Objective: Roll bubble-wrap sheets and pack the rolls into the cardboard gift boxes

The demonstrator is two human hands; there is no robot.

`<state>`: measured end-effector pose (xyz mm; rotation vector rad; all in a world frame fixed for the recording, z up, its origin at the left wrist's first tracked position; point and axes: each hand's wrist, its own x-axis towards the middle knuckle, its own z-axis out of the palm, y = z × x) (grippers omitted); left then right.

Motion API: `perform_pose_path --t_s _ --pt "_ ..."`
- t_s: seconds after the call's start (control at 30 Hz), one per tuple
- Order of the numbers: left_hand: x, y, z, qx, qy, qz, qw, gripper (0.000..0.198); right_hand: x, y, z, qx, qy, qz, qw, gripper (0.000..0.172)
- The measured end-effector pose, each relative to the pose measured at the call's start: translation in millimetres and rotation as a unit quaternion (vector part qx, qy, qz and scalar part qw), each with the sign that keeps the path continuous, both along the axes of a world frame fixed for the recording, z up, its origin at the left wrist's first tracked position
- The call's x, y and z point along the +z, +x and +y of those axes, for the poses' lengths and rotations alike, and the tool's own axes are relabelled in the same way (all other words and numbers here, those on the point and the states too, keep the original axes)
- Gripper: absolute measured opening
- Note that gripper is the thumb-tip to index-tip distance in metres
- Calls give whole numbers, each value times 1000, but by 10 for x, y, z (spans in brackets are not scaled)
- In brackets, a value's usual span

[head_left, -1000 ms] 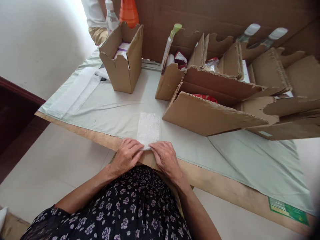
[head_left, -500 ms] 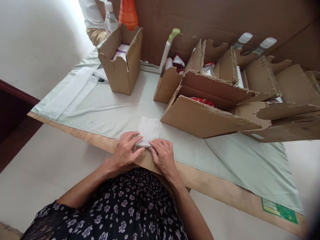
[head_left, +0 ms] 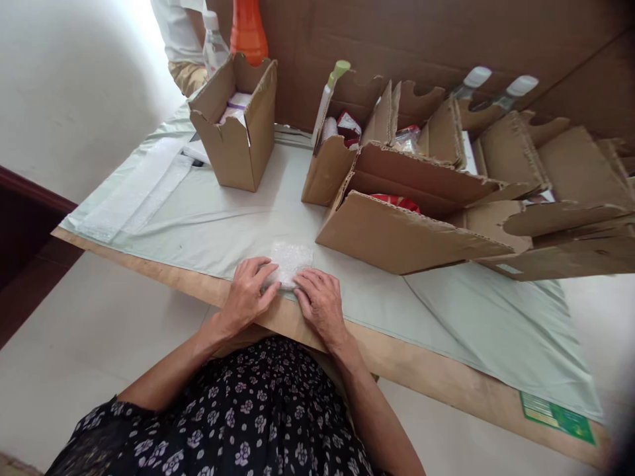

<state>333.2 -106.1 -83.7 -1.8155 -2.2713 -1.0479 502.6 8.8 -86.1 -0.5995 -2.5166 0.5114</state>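
Note:
A piece of clear bubble wrap (head_left: 294, 256) lies at the front edge of the cloth-covered table, its near end folded over into a thicker bundle. My left hand (head_left: 249, 289) grips the left side of the bundle, with fingers bent on top and thumb at the near edge. On the right side, my right hand (head_left: 320, 301) holds it the same way, fingertips pressing on the wrap. Whether anything lies inside the folded wrap I cannot tell.
More bubble wrap strips (head_left: 131, 188) lie flat at the left. A cardboard box (head_left: 233, 152) with small packs stands behind. Several open cardboard bins (head_left: 411, 241) fill the right, with bottles (head_left: 476, 78) behind them. A person's sleeve (head_left: 181, 36) shows at the far left.
The flat part of the bubble wrap beyond my hands has become shorter, and the near end is folded further over. Both hands have shifted slightly away from me with it.

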Motion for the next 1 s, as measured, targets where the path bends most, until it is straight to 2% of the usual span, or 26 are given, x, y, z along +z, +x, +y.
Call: perform_pose_path --t_s 0.1,0.2,0.33,0.43,0.5,0.6,0.7,0.83,0.9,0.93,1.0 --pt "67 74 -154 -42 8 -16 999 22 32 14 16 7 -63 9 998 23" --pt "84 75 -162 -52 -6 -39 998 17 93 96 -23 8 -96 -4 995 24" --pt "3 -40 70 -16 -41 -22 999 19 119 129 -78 -49 -28 1 998 27" --pt "-52 -99 195 17 -47 -11 999 24 75 35 -61 -20 7 -36 999 26" --pt "-52 -80 164 39 -23 -32 998 28 39 -44 -19 -9 -9 -49 999 24" --pt "5 32 -15 63 29 -132 989 33 36 -106 45 -62 -101 1 993 21" --pt "94 177 -160 58 31 -280 958 37 116 -77 45 -97 -254 72 960 20" --pt "198 307 -86 -25 -32 -463 886 37 235 16 -81 -22 -446 121 887 25" --pt "243 338 13 -68 -51 -532 842 37 249 71 -141 -3 -475 131 870 27" --pt "266 347 58 -79 -56 -551 829 37 246 107 -154 -6 -465 133 875 27" --pt "317 357 123 -77 -71 -546 831 35 237 199 -137 -29 -415 137 899 23"
